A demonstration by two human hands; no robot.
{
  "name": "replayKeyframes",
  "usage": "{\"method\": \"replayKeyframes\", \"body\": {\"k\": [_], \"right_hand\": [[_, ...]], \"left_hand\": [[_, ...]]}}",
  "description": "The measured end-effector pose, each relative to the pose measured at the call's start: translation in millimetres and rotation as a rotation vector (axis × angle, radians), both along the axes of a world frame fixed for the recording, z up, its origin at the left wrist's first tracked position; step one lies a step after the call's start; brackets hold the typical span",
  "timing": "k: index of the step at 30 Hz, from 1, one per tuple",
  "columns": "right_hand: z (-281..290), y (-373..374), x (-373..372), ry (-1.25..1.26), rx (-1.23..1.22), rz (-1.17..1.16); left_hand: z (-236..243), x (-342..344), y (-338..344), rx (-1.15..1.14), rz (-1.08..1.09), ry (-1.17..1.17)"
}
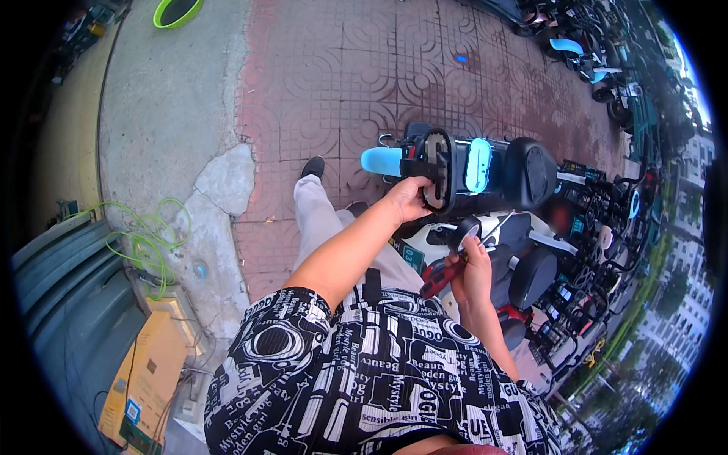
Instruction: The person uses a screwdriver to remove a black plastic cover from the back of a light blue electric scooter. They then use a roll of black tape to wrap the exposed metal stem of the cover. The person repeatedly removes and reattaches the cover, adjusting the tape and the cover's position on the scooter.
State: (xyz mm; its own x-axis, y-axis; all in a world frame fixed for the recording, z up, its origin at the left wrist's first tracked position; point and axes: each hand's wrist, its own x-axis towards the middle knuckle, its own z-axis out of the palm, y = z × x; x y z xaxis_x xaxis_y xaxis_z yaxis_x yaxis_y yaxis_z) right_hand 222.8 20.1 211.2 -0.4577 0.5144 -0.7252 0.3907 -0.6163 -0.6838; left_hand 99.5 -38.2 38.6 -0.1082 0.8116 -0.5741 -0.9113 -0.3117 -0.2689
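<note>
My left hand (412, 199) reaches forward and is closed on the edge of the black frame (447, 196) at the rear of an electric scooter with a light blue mudguard (381, 161). A light blue oval panel (478, 165) and a black seat (529, 173) belong to the same scooter. In my right hand (474, 269) is a screwdriver (440, 279) with a red and dark handle, its thin metal shaft pointing up and right. A round black ring-shaped piece (465, 231) shows at the fingertips of that hand; its kind is unclear.
A white scooter (432, 241) stands close on the right, with a row of parked two-wheelers (565, 303) beyond. To the left lie a green hose (148, 243), a cardboard box (144, 375) and grey metal panels (57, 280). A lime-green basin (176, 14) sits far left on concrete.
</note>
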Motion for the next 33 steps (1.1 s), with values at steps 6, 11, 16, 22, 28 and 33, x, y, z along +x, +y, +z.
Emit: {"method": "replayKeyframes", "body": {"k": [6, 11, 16, 22, 28, 33], "right_hand": [[-7, 8, 1, -0.035, 0.061, 0.025], [-14, 13, 8, -0.062, 0.087, 0.026], [-18, 15, 13, -0.067, 0.067, 0.027], [-16, 10, 9, -0.079, 0.052, 0.022], [-15, 11, 8, -0.065, 0.051, 0.005], [-17, 12, 10, -0.057, 0.045, -0.002]], "left_hand": [[7, 4, 5, -0.138, -0.036, 0.029], [11, 11, -2, -0.161, -0.093, 0.165], [25, 24, -19, 0.010, 0.019, 0.283], [21, 32, -13, -0.090, -0.062, 0.540], [29, 12, -24, -0.453, -0.304, 0.771], [27, -5, -19, -0.677, -0.006, 0.865]]}}
